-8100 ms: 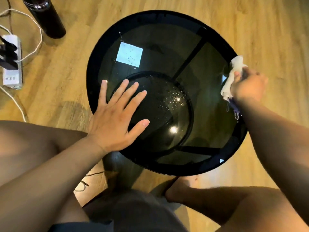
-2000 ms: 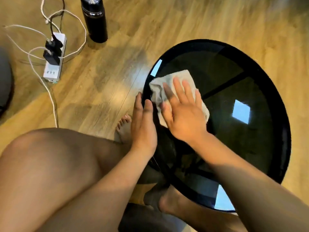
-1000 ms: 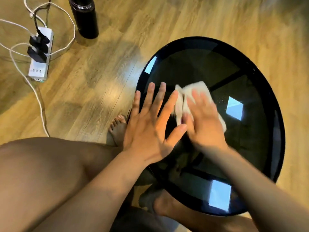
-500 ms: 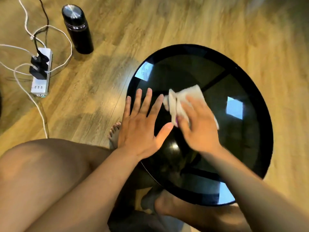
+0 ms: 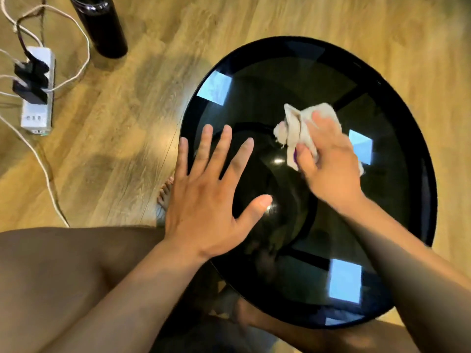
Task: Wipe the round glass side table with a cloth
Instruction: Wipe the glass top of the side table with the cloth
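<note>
A round table (image 5: pixel 397 103) with a dark glass top and black rim fills the right half of the head view. My left hand (image 5: pixel 206 192) lies flat on the glass near its left edge, fingers spread, holding nothing. My right hand (image 5: pixel 328 164) presses a crumpled off-white cloth (image 5: pixel 295 128) onto the glass just past the centre. The cloth bunches out to the left of my fingers, and part of it is hidden under my palm. Bright square reflections show on the glass.
A black cylindrical bottle (image 5: pixel 102 24) stands on the wooden floor at the upper left. A white power strip (image 5: pixel 35 90) with black plugs and loose white cables lies at the far left. My bare legs and feet sit beside and under the table's near edge.
My right hand has slid the cloth a little to the right, from beside my left hand's fingertips toward the table's centre. My left hand stays flat on the glass.
</note>
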